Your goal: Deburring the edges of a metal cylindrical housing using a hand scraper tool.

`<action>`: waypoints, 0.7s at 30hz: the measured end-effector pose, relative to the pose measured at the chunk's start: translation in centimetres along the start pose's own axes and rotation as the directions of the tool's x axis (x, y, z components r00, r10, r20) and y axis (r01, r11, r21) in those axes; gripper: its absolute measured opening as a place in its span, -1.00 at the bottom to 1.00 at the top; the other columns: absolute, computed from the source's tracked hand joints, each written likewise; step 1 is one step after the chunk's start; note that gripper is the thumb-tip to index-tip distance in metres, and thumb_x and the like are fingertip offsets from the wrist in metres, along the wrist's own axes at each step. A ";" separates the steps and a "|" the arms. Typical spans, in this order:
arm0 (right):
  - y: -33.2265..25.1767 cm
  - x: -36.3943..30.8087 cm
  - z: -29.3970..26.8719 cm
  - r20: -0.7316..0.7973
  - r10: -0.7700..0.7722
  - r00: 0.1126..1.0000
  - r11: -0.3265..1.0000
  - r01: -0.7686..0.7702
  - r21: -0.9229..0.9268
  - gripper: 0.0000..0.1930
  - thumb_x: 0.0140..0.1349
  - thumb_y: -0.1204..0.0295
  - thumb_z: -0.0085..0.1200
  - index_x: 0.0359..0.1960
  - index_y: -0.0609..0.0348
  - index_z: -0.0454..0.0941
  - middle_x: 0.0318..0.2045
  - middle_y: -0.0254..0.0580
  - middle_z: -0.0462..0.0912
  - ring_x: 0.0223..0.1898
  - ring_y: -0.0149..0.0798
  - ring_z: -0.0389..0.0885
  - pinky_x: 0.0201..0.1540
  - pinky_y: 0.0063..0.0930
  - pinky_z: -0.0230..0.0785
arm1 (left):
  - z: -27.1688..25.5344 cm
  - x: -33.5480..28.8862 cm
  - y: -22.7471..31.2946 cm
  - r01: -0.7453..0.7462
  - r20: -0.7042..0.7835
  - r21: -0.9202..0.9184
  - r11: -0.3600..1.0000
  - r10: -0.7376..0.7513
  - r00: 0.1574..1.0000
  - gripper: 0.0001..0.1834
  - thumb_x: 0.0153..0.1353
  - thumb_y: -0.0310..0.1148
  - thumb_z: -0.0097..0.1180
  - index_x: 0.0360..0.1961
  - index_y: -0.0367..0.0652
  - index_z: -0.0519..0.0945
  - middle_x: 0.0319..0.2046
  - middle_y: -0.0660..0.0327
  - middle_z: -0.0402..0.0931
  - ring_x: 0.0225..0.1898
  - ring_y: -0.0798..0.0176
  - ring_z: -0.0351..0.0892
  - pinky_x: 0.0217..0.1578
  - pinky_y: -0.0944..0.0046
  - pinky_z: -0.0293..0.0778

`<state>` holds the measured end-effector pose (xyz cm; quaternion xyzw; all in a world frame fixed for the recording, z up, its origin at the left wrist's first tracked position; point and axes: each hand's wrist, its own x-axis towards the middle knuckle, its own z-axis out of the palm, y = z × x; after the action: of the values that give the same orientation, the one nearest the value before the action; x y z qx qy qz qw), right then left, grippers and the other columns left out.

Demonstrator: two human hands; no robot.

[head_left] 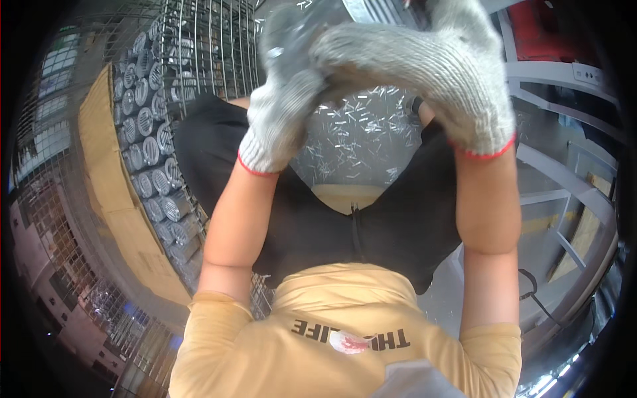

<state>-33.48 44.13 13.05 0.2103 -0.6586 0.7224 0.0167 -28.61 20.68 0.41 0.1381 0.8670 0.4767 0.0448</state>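
Observation:
My left hand [282, 99] and my right hand [424, 63] are raised together at the top, both in whitish knit gloves with red cuff edges. Across the gap, the right hand's fingers reach leftward and meet the left hand. A grey, partly shiny thing [292, 40], blurred by motion, lies at the left hand's fingers; its kind is unclear. Both hands look closed around something, though the fingertips are mostly hidden. Just beyond them, a ribbed silver metal piece [378, 11] shows at the upper edge.
On my left, a wire cage [209, 46] stands beside stacked, clear-wrapped round metal parts [146, 123] and a cardboard sheet [123, 199]. Small shiny strips litter the grey floor [358, 159] between my legs. Grey metal framing [564, 159] and a red object [547, 33] are at right.

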 end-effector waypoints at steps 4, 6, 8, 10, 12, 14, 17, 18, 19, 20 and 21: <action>-1.9 1.3 -1.3 0.011 0.116 0.993 0.750 -0.080 -0.656 0.07 -0.18 -0.03 0.61 0.31 0.32 0.33 0.12 0.03 0.56 0.16 -0.08 0.58 0.25 -0.30 0.45 | 2.9 1.3 -0.2 -0.216 0.057 0.291 0.932 0.208 0.976 -0.49 0.32 -0.32 0.26 0.27 -0.15 0.47 -0.07 0.15 0.69 -0.11 0.28 0.70 -0.09 0.20 0.64; -1.0 1.2 -0.8 0.040 0.126 0.991 0.811 -0.079 -0.580 -0.01 -0.17 0.04 0.58 0.27 0.29 0.36 0.08 0.01 0.58 0.11 -0.09 0.60 0.21 -0.31 0.47 | 1.5 2.0 4.8 0.064 -0.037 0.138 0.988 -0.059 0.998 -0.35 0.21 -0.35 0.33 0.34 -0.05 0.45 -0.12 0.12 0.70 -0.21 0.25 0.71 -0.15 0.21 0.65; -0.9 1.1 -0.5 0.061 0.127 0.990 0.849 -0.077 -0.523 -0.09 -0.16 0.10 0.55 0.23 0.26 0.40 0.04 -0.02 0.61 0.06 -0.09 0.62 0.16 -0.31 0.49 | 0.1 3.5 7.0 0.266 -0.020 0.065 0.962 -0.265 0.964 -0.04 0.11 -0.28 0.43 0.52 0.01 0.21 -0.15 0.04 0.70 -0.31 0.25 0.70 -0.14 0.22 0.64; -0.9 1.1 0.0 0.097 0.115 0.989 0.889 -0.059 -0.455 -0.17 -0.15 0.16 0.52 0.19 0.22 0.44 0.00 -0.04 0.63 0.01 -0.10 0.64 0.11 -0.32 0.52 | -1.7 3.6 5.1 0.249 -0.019 0.247 0.936 -0.252 0.967 0.02 0.06 -0.22 0.46 0.51 -0.07 0.18 -0.06 0.03 0.64 -0.21 0.23 0.68 -0.12 0.22 0.62; -0.5 0.9 0.9 0.144 0.093 0.985 0.927 -0.033 -0.374 -0.24 -0.14 0.23 0.49 0.16 0.19 0.48 -0.05 -0.06 0.65 -0.04 -0.10 0.66 0.07 -0.32 0.54 | -3.1 3.6 0.2 0.044 -0.247 -0.253 0.966 -0.108 0.963 -0.08 0.15 -0.01 0.37 0.45 -0.14 0.26 0.10 0.06 0.56 -0.07 0.21 0.64 -0.10 0.21 0.60; -0.6 0.5 0.2 0.165 0.074 0.984 0.944 -0.015 -0.331 -0.31 -0.13 0.29 0.46 0.12 0.16 0.51 -0.09 -0.09 0.67 -0.09 -0.11 0.68 0.02 -0.33 0.56 | -2.3 4.2 3.4 0.161 -0.022 -0.906 0.391 -0.423 0.906 -0.30 0.37 0.17 0.03 0.28 -0.17 0.45 0.21 0.11 0.49 0.08 0.16 0.58 0.03 0.17 0.55; -0.6 0.0 0.2 0.214 -0.013 0.977 0.976 0.060 -0.212 -0.41 -0.11 0.39 0.42 0.06 0.12 0.57 -0.15 -0.12 0.70 -0.16 -0.12 0.71 -0.05 -0.34 0.59 | -1.6 2.9 5.5 0.323 0.358 -0.899 -0.296 -0.073 0.931 -0.24 0.41 0.24 -0.09 0.35 -0.17 0.38 0.27 0.06 0.45 0.18 0.05 0.55 0.21 0.03 0.47; -0.4 0.1 0.9 0.231 -0.067 0.971 0.985 0.101 -0.140 -0.44 -0.10 0.42 0.40 0.04 0.10 0.59 -0.17 -0.13 0.71 -0.19 -0.12 0.72 -0.07 -0.34 0.60 | -1.2 0.4 2.5 0.216 0.303 -0.900 -0.379 -0.187 0.935 -0.15 0.38 0.30 -0.13 0.40 -0.21 0.33 0.29 0.02 0.45 0.23 -0.03 0.52 0.29 -0.06 0.42; -0.2 -0.1 0.6 0.233 -0.096 0.968 0.985 0.126 -0.116 -0.47 -0.10 0.45 0.39 0.02 0.09 0.61 -0.19 -0.14 0.72 -0.21 -0.12 0.73 -0.09 -0.35 0.61 | 0.1 0.3 5.5 0.226 0.308 -0.822 -0.522 -0.073 0.949 -0.16 0.38 0.30 -0.14 0.37 -0.22 0.37 0.27 -0.03 0.46 0.25 -0.06 0.50 0.31 -0.07 0.39; 0.0 0.6 0.0 0.306 -0.175 0.936 0.970 0.218 -0.111 -0.41 -0.10 0.43 0.41 0.09 0.10 0.57 -0.13 -0.13 0.71 -0.14 -0.15 0.73 -0.03 -0.36 0.60 | 0.2 -0.7 4.4 0.181 0.227 -0.927 -0.329 -0.108 0.968 -0.13 0.32 0.27 -0.09 0.40 -0.25 0.33 0.31 -0.08 0.40 0.29 -0.13 0.45 0.34 -0.10 0.36; 0.6 1.0 -0.8 0.377 -0.239 0.895 0.948 0.299 -0.109 -0.34 -0.09 0.42 0.43 0.15 0.11 0.54 -0.06 -0.13 0.70 -0.08 -0.17 0.73 0.02 -0.37 0.59 | -0.2 -1.0 5.6 0.259 0.246 -0.966 -0.001 -0.316 0.916 -0.07 0.20 0.26 0.04 0.41 -0.22 0.31 0.33 -0.12 0.36 0.33 -0.17 0.39 0.35 -0.19 0.34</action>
<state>-34.84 44.61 12.77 0.4258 -0.6721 0.6056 0.0134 -26.58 23.06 5.15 -0.1195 0.3184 0.9180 0.2039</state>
